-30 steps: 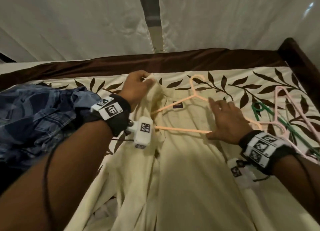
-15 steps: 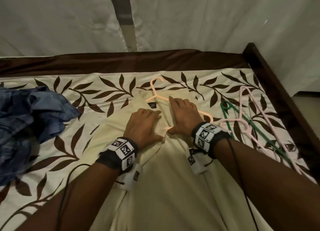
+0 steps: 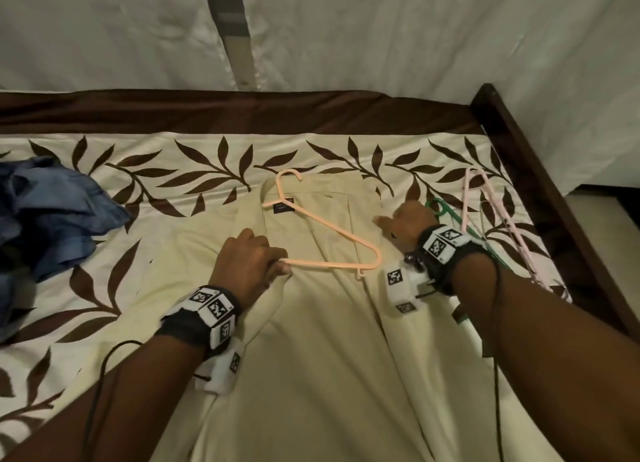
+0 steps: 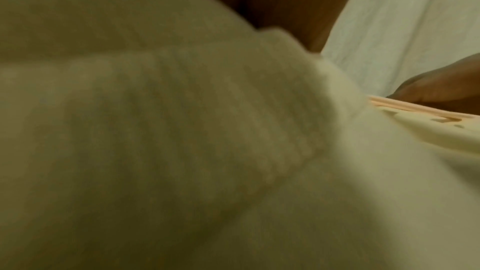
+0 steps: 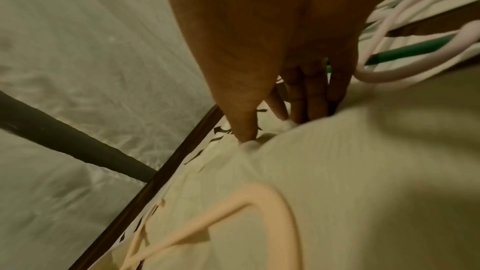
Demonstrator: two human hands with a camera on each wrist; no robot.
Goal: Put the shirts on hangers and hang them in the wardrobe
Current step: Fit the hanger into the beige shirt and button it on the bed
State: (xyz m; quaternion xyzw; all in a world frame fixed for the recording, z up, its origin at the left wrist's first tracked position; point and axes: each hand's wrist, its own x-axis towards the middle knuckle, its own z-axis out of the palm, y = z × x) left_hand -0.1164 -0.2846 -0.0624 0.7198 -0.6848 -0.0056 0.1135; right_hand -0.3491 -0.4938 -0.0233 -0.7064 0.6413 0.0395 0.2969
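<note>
Left hand now pinching hanger bar, right hand gone from it, tugging shirt edge; shoulders going over next, probably.

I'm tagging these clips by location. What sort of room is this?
Most likely a bedroom. A cream shirt lies on a bed with a leaf-patterned bedsheet and a dark wooden bed frame. Pale netting or curtain hangs behind it, and spare hangers lie by the edge.
</note>
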